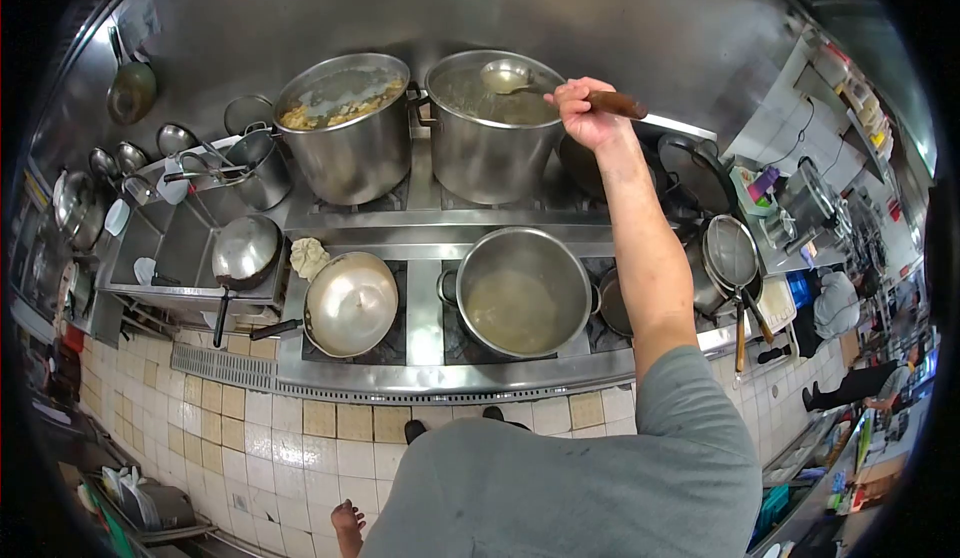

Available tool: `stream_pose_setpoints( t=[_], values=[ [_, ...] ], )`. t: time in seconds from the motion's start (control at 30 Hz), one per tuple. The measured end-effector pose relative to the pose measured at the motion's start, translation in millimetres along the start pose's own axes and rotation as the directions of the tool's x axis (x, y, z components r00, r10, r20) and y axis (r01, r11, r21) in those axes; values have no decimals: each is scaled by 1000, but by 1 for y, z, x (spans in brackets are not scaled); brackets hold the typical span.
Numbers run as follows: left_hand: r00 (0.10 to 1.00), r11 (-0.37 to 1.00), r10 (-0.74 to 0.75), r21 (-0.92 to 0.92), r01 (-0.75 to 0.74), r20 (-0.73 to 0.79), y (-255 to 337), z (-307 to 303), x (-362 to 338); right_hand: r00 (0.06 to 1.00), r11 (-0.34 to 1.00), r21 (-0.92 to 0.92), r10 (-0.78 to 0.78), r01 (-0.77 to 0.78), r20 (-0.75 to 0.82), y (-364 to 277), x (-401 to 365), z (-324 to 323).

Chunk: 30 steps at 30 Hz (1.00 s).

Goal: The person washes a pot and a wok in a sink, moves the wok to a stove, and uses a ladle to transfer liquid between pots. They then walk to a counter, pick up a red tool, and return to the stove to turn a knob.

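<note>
My right hand is wrapped round the brown wooden handle of a ladle. The ladle's round metal bowl hangs over the mouth of the tall steel stockpot at the back, which holds a cloudy liquid. Low in the view, my left hand hangs by my side above the tiled floor, fingers somewhat curled and apart, with nothing in it. On the front burner sits a wide steel pot of pale, cloudy liquid.
Beside the stockpot stands another tall pot with yellowish pieces floating in it. A wok lies at the front left, near a crumpled cloth. Strainers rest on a pot at right. Two people are at far right.
</note>
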<state>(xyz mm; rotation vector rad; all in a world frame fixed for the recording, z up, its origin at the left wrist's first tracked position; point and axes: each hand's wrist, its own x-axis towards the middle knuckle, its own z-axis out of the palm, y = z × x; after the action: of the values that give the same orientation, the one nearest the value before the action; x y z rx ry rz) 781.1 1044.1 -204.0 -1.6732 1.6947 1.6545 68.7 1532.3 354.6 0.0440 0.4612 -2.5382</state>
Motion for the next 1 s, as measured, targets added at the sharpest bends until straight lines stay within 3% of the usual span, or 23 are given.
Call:
stream_pose_setpoints(
  t=[0.2,0.23,0.27,0.3,0.33,0.37,0.4,0.47,0.6,0.73,0.87,0.93,1.0],
  values=[
    [997,996,-78,37,78,8,-8,0,-23,997,999,37,-33,30,74,7,-31,13],
    [968,934,168,284,-217,187,-40,-15,13,996,999,30,-22,19,84,8,-38,13],
    [829,673,423,487,-557,365,-65,-29,41,997,999,35,-25,23,73,10,-47,12],
    [622,348,611,540,-766,489,-71,-36,51,992,999,39,-16,11,123,15,-58,12],
    [820,666,428,481,-570,380,-65,-32,50,985,999,44,-7,0,172,20,-70,10],
    [957,924,185,294,-246,222,-45,-24,34,984,998,65,10,-22,178,26,-83,9],
    [997,996,-53,68,49,59,-25,-16,18,986,997,72,4,-16,164,32,-98,7],
    [993,987,-67,155,51,99,27,-12,-15,973,991,105,53,-79,225,50,-131,4],
    [993,990,-104,97,98,55,54,-20,25,982,982,184,19,-54,190,98,-201,-13],
    [997,994,-70,89,68,20,85,-19,51,999,952,303,30,-41,42,144,-259,-52],
    [1000,991,-2,136,-1,29,105,-16,59,976,968,244,106,-57,-191,176,-294,-106],
    [998,982,-27,187,16,59,117,-13,55,947,989,-83,89,-121,-309,186,-302,-139],
    [997,983,-23,184,10,67,119,-13,59,900,796,-561,-49,-227,-434,195,-311,-137]
  ],
)
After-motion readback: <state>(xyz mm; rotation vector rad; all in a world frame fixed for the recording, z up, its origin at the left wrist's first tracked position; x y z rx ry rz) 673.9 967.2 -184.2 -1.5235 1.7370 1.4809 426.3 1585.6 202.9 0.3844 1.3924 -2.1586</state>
